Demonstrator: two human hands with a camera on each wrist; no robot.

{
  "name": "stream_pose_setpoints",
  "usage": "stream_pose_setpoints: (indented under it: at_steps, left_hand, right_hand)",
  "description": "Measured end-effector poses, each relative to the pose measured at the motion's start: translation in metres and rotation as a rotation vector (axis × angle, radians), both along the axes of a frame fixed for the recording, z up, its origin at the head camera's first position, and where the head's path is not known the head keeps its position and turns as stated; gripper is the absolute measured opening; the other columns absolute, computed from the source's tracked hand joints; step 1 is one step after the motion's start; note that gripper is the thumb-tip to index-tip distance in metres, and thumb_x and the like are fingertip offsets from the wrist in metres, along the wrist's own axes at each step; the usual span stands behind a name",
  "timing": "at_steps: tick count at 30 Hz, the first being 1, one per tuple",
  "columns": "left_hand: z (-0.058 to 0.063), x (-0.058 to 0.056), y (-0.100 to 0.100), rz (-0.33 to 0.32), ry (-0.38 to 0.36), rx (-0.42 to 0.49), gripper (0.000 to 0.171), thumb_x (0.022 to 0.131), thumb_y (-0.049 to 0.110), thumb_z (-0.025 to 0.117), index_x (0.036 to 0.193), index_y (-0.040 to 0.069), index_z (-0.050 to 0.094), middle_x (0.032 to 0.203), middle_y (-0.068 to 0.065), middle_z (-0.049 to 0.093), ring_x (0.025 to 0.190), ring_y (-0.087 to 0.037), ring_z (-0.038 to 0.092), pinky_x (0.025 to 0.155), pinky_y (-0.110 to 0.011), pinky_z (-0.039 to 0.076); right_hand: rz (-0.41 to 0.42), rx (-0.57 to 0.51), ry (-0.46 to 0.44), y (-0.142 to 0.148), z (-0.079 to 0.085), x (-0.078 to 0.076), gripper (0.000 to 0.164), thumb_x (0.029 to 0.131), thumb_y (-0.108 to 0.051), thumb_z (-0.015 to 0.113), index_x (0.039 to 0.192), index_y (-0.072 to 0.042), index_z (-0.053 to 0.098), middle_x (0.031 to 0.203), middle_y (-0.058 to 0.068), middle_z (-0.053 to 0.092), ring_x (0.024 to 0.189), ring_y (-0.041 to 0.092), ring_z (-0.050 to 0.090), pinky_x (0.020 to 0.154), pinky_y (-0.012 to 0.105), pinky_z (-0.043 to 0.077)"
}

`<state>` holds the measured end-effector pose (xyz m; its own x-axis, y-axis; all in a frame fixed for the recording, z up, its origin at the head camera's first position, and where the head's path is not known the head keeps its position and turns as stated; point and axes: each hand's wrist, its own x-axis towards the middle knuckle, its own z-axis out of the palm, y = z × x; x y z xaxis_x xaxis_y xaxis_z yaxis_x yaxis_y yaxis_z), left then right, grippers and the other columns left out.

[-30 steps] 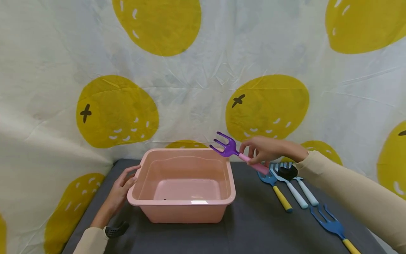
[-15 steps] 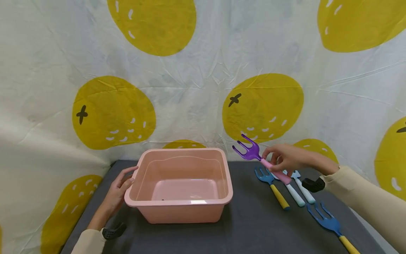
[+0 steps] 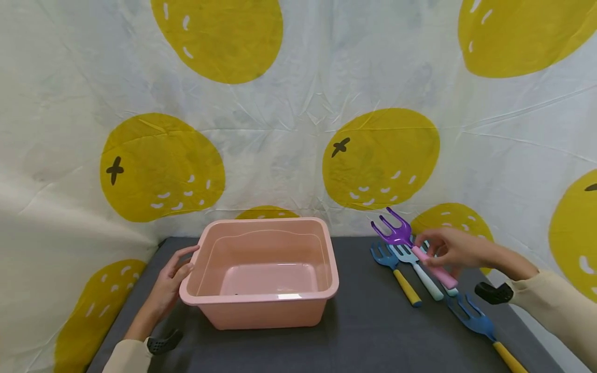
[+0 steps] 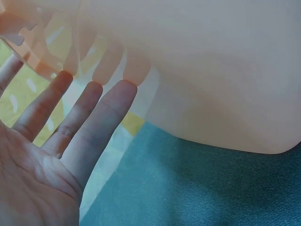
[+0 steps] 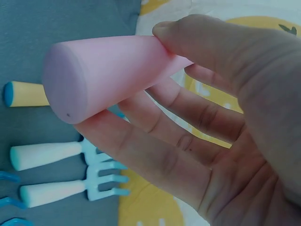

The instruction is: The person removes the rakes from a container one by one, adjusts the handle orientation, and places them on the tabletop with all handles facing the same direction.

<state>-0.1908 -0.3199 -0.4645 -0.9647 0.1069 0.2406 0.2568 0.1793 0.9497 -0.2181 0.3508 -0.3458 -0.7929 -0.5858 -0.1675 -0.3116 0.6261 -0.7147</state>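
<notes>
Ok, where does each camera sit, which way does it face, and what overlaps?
Head: worn on the head, facing forward and down over the pink tub and purple fork; left hand and right hand show, with both sleeves.
Left wrist: on that wrist, facing the pink tub's side; the left hand's palm side shows.
Right wrist: on that wrist, facing the pink handle's end; the right hand's palm side shows.
Shared: head and right wrist both show the pink handle.
</notes>
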Motion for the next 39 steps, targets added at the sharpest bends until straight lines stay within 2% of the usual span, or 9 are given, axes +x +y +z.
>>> stream_pose_setpoints:
  at_steps: [4, 9, 15, 17, 23, 30, 39]
  left_hand:
    - [0.001, 0.000, 0.000, 0.020, -0.014, -0.026, 0.045, 0.110, 0.020, 0.048, 0.154, 0.012, 0.039, 0.136, 0.009, 0.056, 0.110, -0.005, 0.065, 0.083, -0.030, 0.058]
    - [0.002, 0.001, 0.001, 0.045, -0.037, -0.043, 0.046, 0.110, 0.023, 0.049, 0.154, 0.015, 0.039, 0.143, -0.008, 0.052, 0.109, -0.005, 0.066, 0.083, -0.030, 0.058]
    - [0.004, 0.001, -0.001, 0.039, -0.030, -0.040, 0.046, 0.110, 0.022, 0.048, 0.154, 0.014, 0.039, 0.139, -0.001, 0.054, 0.109, -0.005, 0.066, 0.083, -0.030, 0.058]
    - [0.004, 0.001, -0.002, 0.039, -0.030, -0.040, 0.046, 0.110, 0.022, 0.048, 0.154, 0.014, 0.039, 0.140, -0.003, 0.053, 0.109, -0.005, 0.066, 0.083, -0.030, 0.058]
    - [0.003, 0.000, -0.001, 0.036, -0.016, -0.042, 0.046, 0.110, 0.022, 0.048, 0.155, 0.013, 0.039, 0.139, 0.002, 0.052, 0.109, -0.004, 0.065, 0.083, -0.030, 0.058]
    - [0.005, 0.000, -0.002, 0.033, -0.009, -0.041, 0.046, 0.110, 0.021, 0.048, 0.154, 0.013, 0.039, 0.133, 0.014, 0.055, 0.109, -0.004, 0.066, 0.082, -0.029, 0.058]
    - [0.006, -0.001, -0.002, 0.034, -0.001, -0.047, 0.046, 0.110, 0.020, 0.048, 0.154, 0.013, 0.039, 0.133, 0.014, 0.055, 0.108, -0.004, 0.066, 0.081, -0.030, 0.059]
  right_hand:
    - [-0.034, -0.029, -0.040, 0.010, -0.014, 0.007, 0.035, 0.099, -0.010, 0.068, 0.130, -0.001, 0.054, 0.091, 0.013, 0.064, 0.069, 0.024, 0.068, 0.053, 0.043, 0.059]
    - [-0.053, -0.079, -0.095, 0.026, -0.038, 0.017, 0.035, 0.101, -0.010, 0.065, 0.131, 0.003, 0.052, 0.090, 0.012, 0.064, 0.070, 0.024, 0.068, 0.054, 0.045, 0.060]
    - [-0.066, -0.131, -0.128, 0.045, -0.064, 0.034, 0.035, 0.102, -0.009, 0.063, 0.131, 0.006, 0.050, 0.088, 0.011, 0.065, 0.067, 0.026, 0.066, 0.050, 0.047, 0.058]
    - [-0.091, -0.139, -0.143, 0.050, -0.070, 0.040, 0.036, 0.102, -0.009, 0.063, 0.131, 0.006, 0.050, 0.088, 0.011, 0.065, 0.067, 0.025, 0.066, 0.051, 0.047, 0.058]
    - [-0.146, -0.166, -0.246, 0.064, -0.090, 0.055, 0.039, 0.101, -0.010, 0.064, 0.132, 0.008, 0.049, 0.095, 0.015, 0.066, 0.076, 0.027, 0.068, 0.054, 0.048, 0.059]
    - [-0.181, -0.210, -0.375, 0.077, -0.110, 0.073, 0.040, 0.103, -0.011, 0.062, 0.133, 0.012, 0.046, 0.097, 0.016, 0.065, 0.078, 0.033, 0.068, 0.057, 0.049, 0.060]
    - [-0.191, -0.253, -0.457, 0.090, -0.131, 0.095, 0.037, 0.103, -0.008, 0.060, 0.131, 0.013, 0.046, 0.095, 0.015, 0.065, 0.076, 0.028, 0.068, 0.056, 0.036, 0.059]
